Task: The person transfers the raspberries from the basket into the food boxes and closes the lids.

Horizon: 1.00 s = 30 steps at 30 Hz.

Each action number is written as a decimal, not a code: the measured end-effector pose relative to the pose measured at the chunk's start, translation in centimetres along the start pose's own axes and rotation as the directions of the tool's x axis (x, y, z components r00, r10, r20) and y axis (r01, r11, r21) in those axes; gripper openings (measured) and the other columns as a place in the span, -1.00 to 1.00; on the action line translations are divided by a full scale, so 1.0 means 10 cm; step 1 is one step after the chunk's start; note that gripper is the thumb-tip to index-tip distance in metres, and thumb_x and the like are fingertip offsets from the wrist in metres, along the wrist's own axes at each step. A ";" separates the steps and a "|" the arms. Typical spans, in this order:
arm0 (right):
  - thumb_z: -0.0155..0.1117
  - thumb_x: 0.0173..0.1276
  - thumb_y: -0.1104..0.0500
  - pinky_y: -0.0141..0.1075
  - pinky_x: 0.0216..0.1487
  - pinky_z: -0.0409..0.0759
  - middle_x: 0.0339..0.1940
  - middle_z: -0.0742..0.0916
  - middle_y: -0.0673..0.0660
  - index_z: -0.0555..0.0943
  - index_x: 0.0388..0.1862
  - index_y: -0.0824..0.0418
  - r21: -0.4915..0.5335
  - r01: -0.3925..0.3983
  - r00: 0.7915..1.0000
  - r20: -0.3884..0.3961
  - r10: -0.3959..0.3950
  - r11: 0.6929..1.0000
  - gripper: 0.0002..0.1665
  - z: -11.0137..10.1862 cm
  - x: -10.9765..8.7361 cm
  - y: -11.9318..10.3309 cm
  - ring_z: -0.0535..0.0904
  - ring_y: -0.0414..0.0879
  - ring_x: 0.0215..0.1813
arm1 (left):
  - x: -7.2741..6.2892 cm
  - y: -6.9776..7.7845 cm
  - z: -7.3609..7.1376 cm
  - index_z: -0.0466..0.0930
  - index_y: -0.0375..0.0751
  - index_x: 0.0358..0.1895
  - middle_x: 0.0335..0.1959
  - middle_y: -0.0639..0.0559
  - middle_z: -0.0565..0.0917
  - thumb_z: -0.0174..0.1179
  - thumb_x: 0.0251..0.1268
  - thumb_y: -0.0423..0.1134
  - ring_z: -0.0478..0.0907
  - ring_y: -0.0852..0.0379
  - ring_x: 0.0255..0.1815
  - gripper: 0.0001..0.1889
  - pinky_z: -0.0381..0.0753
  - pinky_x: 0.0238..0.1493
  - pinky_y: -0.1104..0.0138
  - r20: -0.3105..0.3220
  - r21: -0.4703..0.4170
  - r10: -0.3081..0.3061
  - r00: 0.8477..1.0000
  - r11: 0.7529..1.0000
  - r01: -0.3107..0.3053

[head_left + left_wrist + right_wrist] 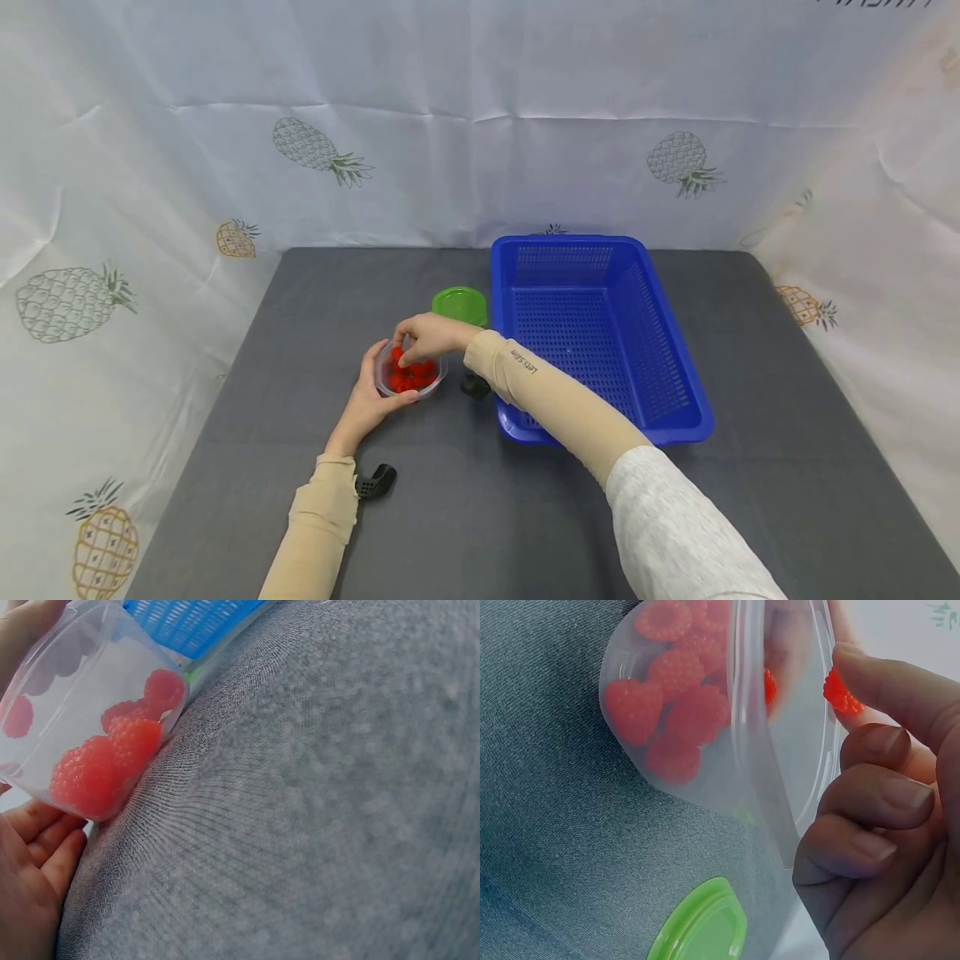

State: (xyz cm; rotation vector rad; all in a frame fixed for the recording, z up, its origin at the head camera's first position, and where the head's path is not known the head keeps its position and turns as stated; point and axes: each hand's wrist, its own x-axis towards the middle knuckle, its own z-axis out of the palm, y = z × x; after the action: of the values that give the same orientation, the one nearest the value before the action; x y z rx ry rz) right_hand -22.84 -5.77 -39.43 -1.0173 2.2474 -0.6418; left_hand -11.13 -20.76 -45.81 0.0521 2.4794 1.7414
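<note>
A clear plastic tub point(82, 697) holds several red raspberries point(682, 697). My left hand point(365, 410) grips it from the left and near sides, thumb and fingers spread around the wall. Over the tub's mouth, my right hand point(433, 336) pinches one raspberry point(841, 691) between thumb and forefinger, as the right wrist view shows; its other fingers are curled. The green lid point(460, 305) lies on the table just behind the tub, under the right wrist's far side.
A blue plastic basket point(701, 417) with slotted walls stands right of the tub, beneath the right forearm. The grey table point(450, 533) runs around it. White curtains point(480, 183) with pineapple prints hang behind and at both sides.
</note>
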 end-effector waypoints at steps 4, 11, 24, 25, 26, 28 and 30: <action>0.31 0.22 0.07 -0.49 -0.51 0.38 -0.58 0.51 -0.01 0.59 -0.08 0.12 -0.006 0.013 1.000 0.017 -0.013 1.000 -0.70 -0.01 -0.01 0.00 0.39 -0.23 -0.53 | 0.01 -0.01 0.00 -0.18 -0.06 0.45 0.47 -0.15 -0.01 0.36 0.04 -0.23 0.07 -0.16 0.44 0.00 0.09 0.40 -0.09 -0.002 -0.012 0.004 1.000 1.000 -0.004; 0.29 0.24 0.09 -0.47 -0.51 0.36 -0.59 0.51 -0.01 0.58 0.00 0.13 0.059 0.008 0.999 0.036 -0.010 0.998 -0.66 -0.02 -0.04 -0.01 0.36 -0.24 -0.55 | 0.02 -0.02 0.00 -0.19 -0.06 0.45 0.47 -0.18 -0.01 0.36 0.04 -0.22 0.09 -0.17 0.43 0.00 0.10 0.39 -0.10 0.002 -0.011 0.004 1.000 1.000 -0.004; 0.21 0.31 0.05 -0.14 -0.24 0.52 -0.26 0.65 0.39 0.53 0.06 0.20 0.231 0.040 0.997 0.048 -0.052 0.972 -0.61 -0.08 -0.12 0.00 0.51 0.16 -0.32 | 0.00 -0.03 -0.01 -0.20 -0.03 0.44 0.43 -0.19 0.10 0.34 0.07 -0.24 0.16 -0.17 0.39 -0.02 0.15 0.37 -0.09 0.015 -0.035 0.010 1.000 0.999 -0.010; 0.22 0.31 0.06 -0.12 -0.22 0.52 -0.26 0.64 0.40 0.52 0.08 0.21 0.238 0.050 0.997 0.039 -0.061 0.970 -0.59 -0.09 -0.14 -0.01 0.51 0.18 -0.30 | 0.00 -0.03 0.00 -0.20 -0.04 0.45 0.43 -0.19 0.09 0.34 0.07 -0.24 0.16 -0.17 0.40 -0.02 0.14 0.38 -0.09 0.012 -0.030 0.014 1.000 0.999 -0.013; 0.22 0.30 0.06 -0.12 -0.21 0.52 -0.28 0.64 0.39 0.51 0.09 0.21 0.247 0.058 0.997 0.028 -0.067 0.967 -0.58 -0.11 -0.15 -0.01 0.50 0.19 -0.30 | 0.00 -0.03 0.00 -0.20 -0.04 0.45 0.44 -0.19 0.08 0.34 0.07 -0.24 0.14 -0.17 0.40 -0.02 0.13 0.38 -0.10 0.010 -0.025 0.017 1.000 1.000 -0.017; 0.23 0.30 0.06 -0.15 -0.24 0.51 -0.36 0.64 0.31 0.50 0.11 0.20 0.263 0.071 0.997 0.000 -0.074 0.962 -0.56 -0.14 -0.18 -0.01 0.50 0.13 -0.36 | 0.01 -0.03 0.00 -0.19 -0.06 0.45 0.45 -0.19 0.05 0.34 0.06 -0.24 0.11 -0.17 0.41 -0.01 0.10 0.39 -0.10 0.004 -0.015 0.024 1.000 1.000 -0.024; 0.23 0.29 0.07 -0.23 -0.31 0.49 -0.46 0.61 0.20 0.49 0.12 0.18 0.281 0.081 0.997 -0.027 -0.077 0.956 -0.56 -0.17 -0.21 -0.02 0.47 0.05 -0.42 | 0.01 -0.03 0.00 -0.18 -0.07 0.45 0.46 -0.18 0.02 0.35 0.06 -0.24 0.08 -0.16 0.42 -0.02 0.08 0.39 -0.11 -0.003 -0.007 0.029 1.000 1.000 -0.029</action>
State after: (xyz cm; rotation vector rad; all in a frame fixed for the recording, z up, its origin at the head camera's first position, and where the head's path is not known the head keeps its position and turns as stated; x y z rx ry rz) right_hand -22.77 -3.94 -37.48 -0.9633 2.0605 -0.9771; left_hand -11.18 -20.83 -46.11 0.0863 2.4870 1.7618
